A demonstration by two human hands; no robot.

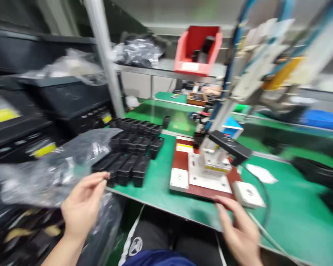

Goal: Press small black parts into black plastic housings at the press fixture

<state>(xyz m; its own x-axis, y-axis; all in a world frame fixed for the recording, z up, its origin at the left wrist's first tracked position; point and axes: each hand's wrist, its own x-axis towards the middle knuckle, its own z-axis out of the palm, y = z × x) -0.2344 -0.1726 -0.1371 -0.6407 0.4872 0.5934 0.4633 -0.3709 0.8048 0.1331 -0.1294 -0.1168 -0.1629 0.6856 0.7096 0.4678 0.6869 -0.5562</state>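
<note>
My left hand (81, 205) is at the near left edge of the bench, thumb and fingertips pinched together. Whatever may lie in the pinch is too small and blurred to make out. Just beyond it, rows of black plastic housings (124, 166) stand on the green bench top. My right hand (240, 229) hovers at the front of a press fixture, fingers loosely bent and apart, nothing visible in them. That fixture has a dark red base (180, 160) and a white metal block (215, 162). Another black housing (230, 146) lies tilted on top of the block.
Black crates (69, 98) and a clear plastic bag (58, 173) crowd the left side. A red bin (180, 55) sits on the shelf above. White button boxes (179, 179) flank the fixture's front, with a cable (269, 236) at right. Dark items (316, 173) lie far right.
</note>
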